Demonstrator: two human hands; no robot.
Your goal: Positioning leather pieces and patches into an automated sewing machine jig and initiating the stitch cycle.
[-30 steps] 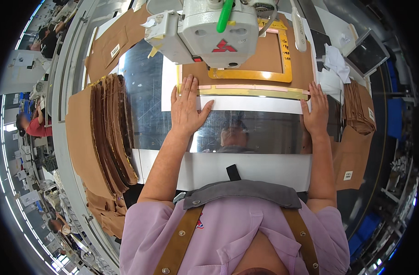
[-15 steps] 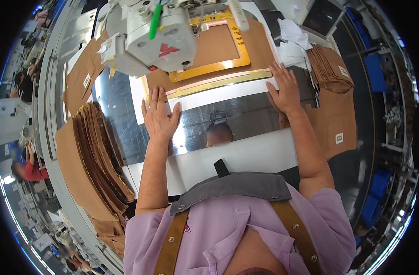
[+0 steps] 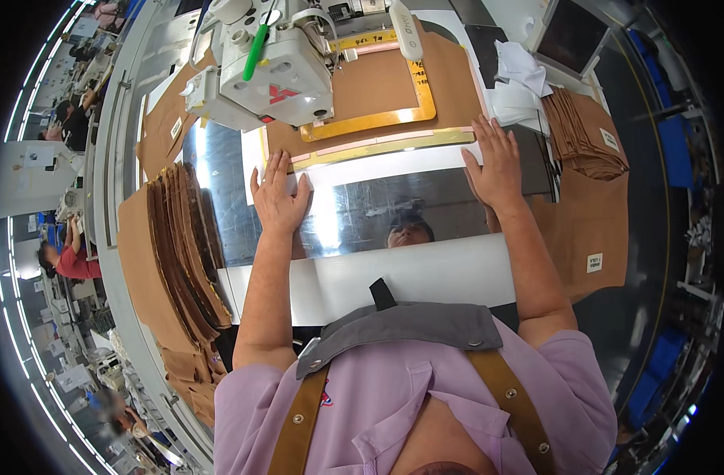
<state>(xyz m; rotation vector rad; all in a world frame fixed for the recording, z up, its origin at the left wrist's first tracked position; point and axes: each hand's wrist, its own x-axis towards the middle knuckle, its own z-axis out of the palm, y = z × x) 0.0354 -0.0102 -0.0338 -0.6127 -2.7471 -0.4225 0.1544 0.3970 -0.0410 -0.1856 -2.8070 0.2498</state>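
My left hand (image 3: 280, 198) lies flat, fingers spread, at the left end of a yellow strip (image 3: 386, 148) along the near edge of a brown panel (image 3: 457, 87). At the strip's right end rests my right hand (image 3: 498, 168), also flat with its fingers stretched out. A white sheet (image 3: 378, 168) shows below the strip, between my hands. On the panel sits a yellow rectangular frame (image 3: 370, 125) with handwritten marks. A white sewing machine head (image 3: 279, 75) with a green handle stands over the frame's left side, hiding that part.
Under the white sheet is a shiny metal plate (image 3: 354, 210). Stacked brown panels (image 3: 168, 245) stand at the left; folded brown pieces (image 3: 579, 134) lie at the right. White cloths (image 3: 520, 71) and a dark screen (image 3: 569, 39) are far right. Other people work at the left.
The whole view has tilted and shifted slightly. Both my hands stay flat at the two ends of the yellow strip, with little visible movement.
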